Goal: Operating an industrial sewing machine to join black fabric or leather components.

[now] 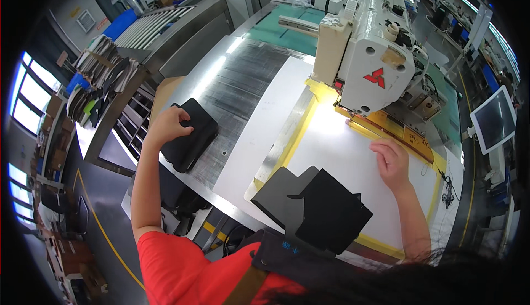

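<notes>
Tabletop (243,76) shows around black pieces (194,136) under left hand (169,125), grip unclear; right hand (391,164) loosely cupped.

a thick black bundle (201,139) with rounded corners lies flat at the front left corner of the metal worktop (248,67), slanting along its left edge. near the middle of the front edge, a dark grey notched panel (281,192) is partly covered by a squarish matte black panel (334,211), both askew.
</notes>
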Demonstrator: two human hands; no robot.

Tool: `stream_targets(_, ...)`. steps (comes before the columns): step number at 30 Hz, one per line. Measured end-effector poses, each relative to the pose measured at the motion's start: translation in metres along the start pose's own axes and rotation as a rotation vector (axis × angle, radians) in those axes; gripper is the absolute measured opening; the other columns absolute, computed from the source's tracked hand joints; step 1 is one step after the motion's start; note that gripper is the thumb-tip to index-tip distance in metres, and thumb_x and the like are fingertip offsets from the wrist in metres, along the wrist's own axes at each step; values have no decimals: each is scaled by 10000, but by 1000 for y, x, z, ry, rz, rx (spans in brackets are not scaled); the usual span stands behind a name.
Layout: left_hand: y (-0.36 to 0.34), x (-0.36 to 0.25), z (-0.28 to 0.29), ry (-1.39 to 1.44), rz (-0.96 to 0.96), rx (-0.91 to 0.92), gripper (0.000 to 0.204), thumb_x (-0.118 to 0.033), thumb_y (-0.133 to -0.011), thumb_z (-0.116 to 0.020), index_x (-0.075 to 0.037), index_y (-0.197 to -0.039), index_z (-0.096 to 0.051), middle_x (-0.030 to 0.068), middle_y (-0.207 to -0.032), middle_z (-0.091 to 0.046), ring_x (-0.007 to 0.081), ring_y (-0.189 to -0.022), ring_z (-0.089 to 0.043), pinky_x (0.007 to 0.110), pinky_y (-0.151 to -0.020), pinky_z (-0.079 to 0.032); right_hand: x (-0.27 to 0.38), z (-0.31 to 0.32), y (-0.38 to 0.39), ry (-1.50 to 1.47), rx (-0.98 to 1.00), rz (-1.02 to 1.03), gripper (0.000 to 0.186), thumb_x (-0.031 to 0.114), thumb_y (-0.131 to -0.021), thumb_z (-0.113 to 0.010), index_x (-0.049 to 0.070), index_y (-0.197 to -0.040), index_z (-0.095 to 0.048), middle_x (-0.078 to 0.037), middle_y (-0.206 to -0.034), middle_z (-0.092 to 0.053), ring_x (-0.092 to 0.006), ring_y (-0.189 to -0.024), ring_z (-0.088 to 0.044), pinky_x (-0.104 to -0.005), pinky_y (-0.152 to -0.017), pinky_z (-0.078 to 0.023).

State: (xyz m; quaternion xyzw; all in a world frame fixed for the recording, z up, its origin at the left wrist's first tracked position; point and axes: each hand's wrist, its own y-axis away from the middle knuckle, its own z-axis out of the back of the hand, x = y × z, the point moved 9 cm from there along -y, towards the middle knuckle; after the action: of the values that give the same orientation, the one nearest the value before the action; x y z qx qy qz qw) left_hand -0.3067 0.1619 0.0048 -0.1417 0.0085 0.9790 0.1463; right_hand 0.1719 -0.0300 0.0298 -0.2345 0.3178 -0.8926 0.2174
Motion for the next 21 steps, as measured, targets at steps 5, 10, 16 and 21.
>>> stream_targets(5,-10,-1,-4,-98,23,80,248,-242,-665,-751,-71,-844,-735,111,-883,-669,280,-858,-641,372,-764,-511,16,-72,-21,-101,143,199,163,-27,-740,-646,86,-855,-670,-30,-887,-663,-227,-756,-646,-348,-670,-523)
stream_targets(10,-16,-14,-10,-192,-92,115,163,-193,-648,-712,-67,-753,-725,107,-848,-670,273,-818,-648,377,-732,-512,-23,-65,-7,-83,103,-51,134,-13,-743,-655,85,-834,-673,-40,-850,-662,-230,-767,-640,-347,-685,-519)
stream_targets(16,-18,26,-11,281,-8,164,127,-139,-709,-665,-21,-749,-640,16,-745,-597,133,-731,-615,288,-685,-492,-35,-62,-7,-126,95,-176,150,-52,-772,-625,55,-866,-672,-63,-842,-662,-242,-748,-640,-333,-642,-509)
stream_targets(21,-23,26,10,664,196,118,49,-106,-778,-582,-67,-756,-561,-53,-693,-498,49,-695,-503,204,-647,-415,-34,-63,-5,-95,134,-165,93,10,-795,-648,71,-857,-681,-45,-866,-665,-244,-802,-639,-342,-708,-513)
